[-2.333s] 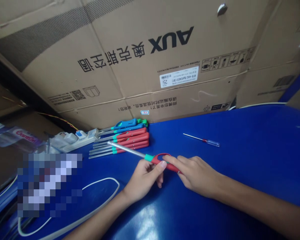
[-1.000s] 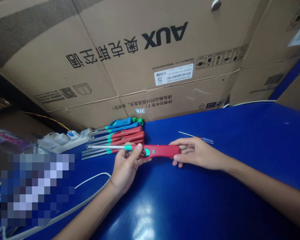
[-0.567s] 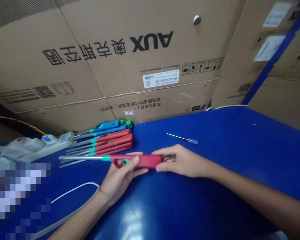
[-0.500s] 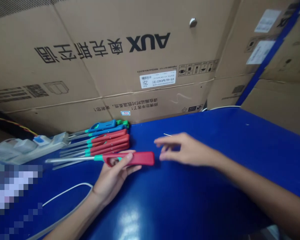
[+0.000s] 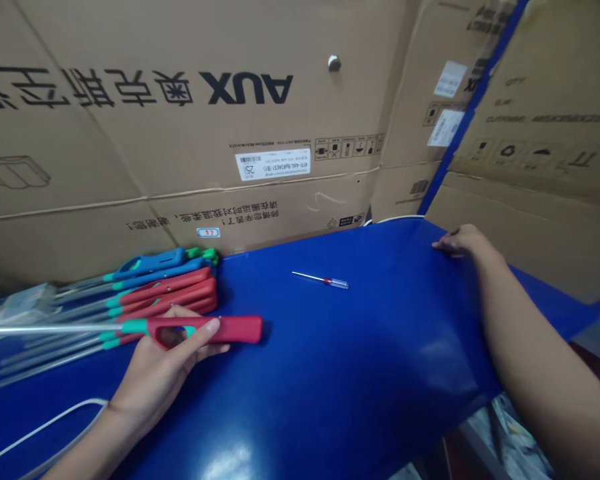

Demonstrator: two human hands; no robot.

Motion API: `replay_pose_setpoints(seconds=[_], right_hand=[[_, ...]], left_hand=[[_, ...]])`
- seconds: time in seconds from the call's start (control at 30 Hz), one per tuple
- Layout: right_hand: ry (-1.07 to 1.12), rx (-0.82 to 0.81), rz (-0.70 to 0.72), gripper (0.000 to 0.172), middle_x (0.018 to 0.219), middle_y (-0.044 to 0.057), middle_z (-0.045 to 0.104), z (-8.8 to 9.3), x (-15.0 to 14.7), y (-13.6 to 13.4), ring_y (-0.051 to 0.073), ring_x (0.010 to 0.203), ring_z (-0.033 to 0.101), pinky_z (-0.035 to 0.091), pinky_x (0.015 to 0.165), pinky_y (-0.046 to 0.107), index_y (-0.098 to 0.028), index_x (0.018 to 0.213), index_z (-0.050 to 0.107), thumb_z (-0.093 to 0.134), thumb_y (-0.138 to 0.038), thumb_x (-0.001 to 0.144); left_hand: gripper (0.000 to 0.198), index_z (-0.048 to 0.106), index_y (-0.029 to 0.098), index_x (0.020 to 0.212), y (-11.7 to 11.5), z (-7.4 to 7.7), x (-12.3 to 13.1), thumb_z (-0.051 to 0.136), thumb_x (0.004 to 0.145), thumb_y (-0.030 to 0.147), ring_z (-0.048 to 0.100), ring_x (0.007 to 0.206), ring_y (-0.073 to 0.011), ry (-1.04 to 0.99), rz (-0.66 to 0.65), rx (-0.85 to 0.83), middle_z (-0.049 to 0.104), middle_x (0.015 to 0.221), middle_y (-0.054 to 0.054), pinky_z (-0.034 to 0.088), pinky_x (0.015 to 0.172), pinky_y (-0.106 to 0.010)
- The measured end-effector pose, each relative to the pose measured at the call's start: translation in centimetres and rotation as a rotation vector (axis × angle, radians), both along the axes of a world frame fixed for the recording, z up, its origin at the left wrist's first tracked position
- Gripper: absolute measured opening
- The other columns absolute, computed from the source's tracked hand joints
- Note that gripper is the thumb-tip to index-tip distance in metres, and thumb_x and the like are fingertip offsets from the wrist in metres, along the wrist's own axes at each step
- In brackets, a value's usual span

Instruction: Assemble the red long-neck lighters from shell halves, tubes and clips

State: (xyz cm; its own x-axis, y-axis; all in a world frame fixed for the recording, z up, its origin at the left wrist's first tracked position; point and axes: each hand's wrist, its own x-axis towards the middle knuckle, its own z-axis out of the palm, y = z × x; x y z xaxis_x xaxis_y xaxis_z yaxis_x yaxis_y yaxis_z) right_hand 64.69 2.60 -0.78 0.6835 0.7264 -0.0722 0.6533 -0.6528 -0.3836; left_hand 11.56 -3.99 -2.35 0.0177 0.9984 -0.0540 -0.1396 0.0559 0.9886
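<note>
My left hand (image 5: 180, 353) grips a red utility lighter (image 5: 240, 329) by its handle, thumb on top. The lighter's long metal barrel points left, with a green collar where it meets the body. Behind it lie several more red lighters (image 5: 195, 291) and blue lighters (image 5: 155, 261) in a row, some with green ends. At the far right of the table, my right hand (image 5: 463, 241) has its fingers drawn together low against the surface. Whatever lies between the fingertips is too small or hidden to name. A small screwdriver (image 5: 336, 283) with a clear handle rests between the hands.
The blue tabletop (image 5: 300, 373) is backed by a large cardboard carton (image 5: 180, 147), with another carton (image 5: 540, 220) at the right. A white cable (image 5: 45, 423) loops at lower left. A pale power strip (image 5: 33, 303) sits behind the lighter barrels.
My right hand has moved from beside the lighter to the far right, where a small speck lay on the table. The view has turned right, uncovering the screwdriver. My left hand keeps the lighter.
</note>
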Motion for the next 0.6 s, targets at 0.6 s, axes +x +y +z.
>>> replay_pose_setpoints(seconds=[0.6], right_hand=[[0.074, -0.002, 0.086, 0.026, 0.122, 0.009, 0.058, -0.4, -0.1, -0.4, 0.020, 0.101, 0.060, 0.052, 0.086, 0.038, -0.020, 0.117, 0.059, 0.054, -0.033, 0.094]], left_hand=[[0.031, 0.061, 0.014, 0.072, -0.3, 0.2, 0.0, 0.088, 0.059, 0.024, 0.069, 0.069, -0.0161, -0.024, -0.067, -0.079, 0.067, 0.068, 0.002, 0.063, 0.066, -0.026]])
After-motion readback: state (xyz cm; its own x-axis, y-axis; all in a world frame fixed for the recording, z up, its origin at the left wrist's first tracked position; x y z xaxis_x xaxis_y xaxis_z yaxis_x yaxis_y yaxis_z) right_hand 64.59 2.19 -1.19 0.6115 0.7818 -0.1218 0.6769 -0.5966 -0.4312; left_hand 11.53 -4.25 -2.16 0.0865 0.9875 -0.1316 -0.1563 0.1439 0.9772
